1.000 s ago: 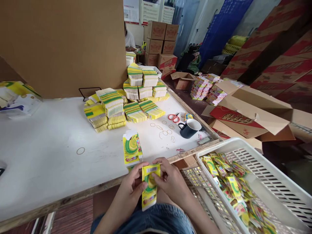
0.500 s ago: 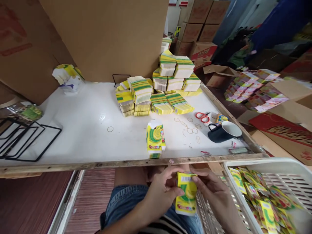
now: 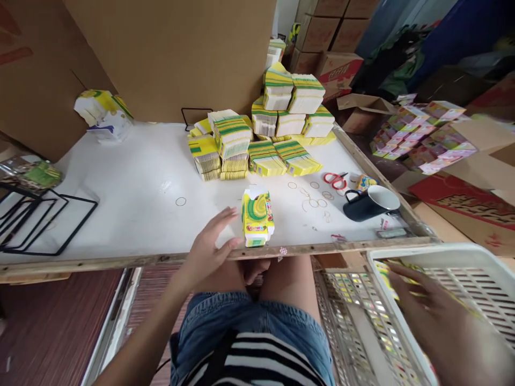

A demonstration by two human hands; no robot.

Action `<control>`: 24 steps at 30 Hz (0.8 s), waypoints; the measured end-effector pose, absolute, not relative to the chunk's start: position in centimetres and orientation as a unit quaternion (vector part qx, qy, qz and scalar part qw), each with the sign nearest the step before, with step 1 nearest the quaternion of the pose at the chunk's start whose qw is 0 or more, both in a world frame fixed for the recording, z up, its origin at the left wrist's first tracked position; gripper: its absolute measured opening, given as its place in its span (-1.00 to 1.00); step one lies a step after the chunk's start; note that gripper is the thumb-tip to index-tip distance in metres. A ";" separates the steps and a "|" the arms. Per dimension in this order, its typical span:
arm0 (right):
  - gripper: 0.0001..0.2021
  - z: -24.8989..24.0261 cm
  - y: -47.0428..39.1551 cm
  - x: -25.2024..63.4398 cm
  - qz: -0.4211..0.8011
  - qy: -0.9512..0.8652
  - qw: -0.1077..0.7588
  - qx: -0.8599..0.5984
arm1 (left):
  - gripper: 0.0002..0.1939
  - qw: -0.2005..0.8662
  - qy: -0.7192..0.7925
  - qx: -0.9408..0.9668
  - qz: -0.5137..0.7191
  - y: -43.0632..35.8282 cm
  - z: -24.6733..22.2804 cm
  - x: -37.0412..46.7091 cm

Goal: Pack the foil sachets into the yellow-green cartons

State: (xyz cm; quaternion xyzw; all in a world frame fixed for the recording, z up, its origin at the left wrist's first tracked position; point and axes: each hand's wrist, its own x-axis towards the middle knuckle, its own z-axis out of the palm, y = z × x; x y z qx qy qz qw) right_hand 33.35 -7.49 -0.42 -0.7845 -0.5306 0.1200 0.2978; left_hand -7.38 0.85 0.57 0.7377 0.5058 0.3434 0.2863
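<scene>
My left hand [image 3: 213, 244] reaches over the table's front edge with its fingers stretched out and thumb apart, holding nothing. Just right of its fingertips stands a small stack of flat yellow and green printed cartons [image 3: 257, 217], tilted slightly on the white tabletop. My right hand [image 3: 434, 311] is down over the white plastic basket [image 3: 478, 254] at the right, blurred by motion. Yellow packets [image 3: 410, 273] show beyond its fingers in the basket. Whether that hand grips any of them I cannot make out.
Bundles of flat yellow cartons [image 3: 229, 142] are piled at the back. Rubber bands [image 3: 314, 201], red scissors [image 3: 335, 180] and a dark mug [image 3: 370, 203] lie at the right. A black wire rack [image 3: 50, 225] stands at left. A wooden strip [image 3: 153, 260] edges the table.
The yellow packet that both hands held over the lap is gone from there. My left hand has moved up and left to beside the carton stack; my right hand has moved right over the basket.
</scene>
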 end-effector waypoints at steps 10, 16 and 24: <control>-0.72 -0.7 -4.5 22.2 0.307 -0.626 0.312 -0.645 | -0.25 0.244 0.449 0.836 0.203 2.3 0.3 -5.6; -0.70 -2.1 -5.9 24.6 0.323 -0.586 0.326 -0.668 | -0.55 0.184 0.452 0.854 0.178 2.7 0.5 -5.0; -0.72 -3.6 -7.1 22.0 0.409 -0.608 0.250 -0.633 | -0.44 0.131 0.454 0.866 0.166 3.4 0.6 -4.6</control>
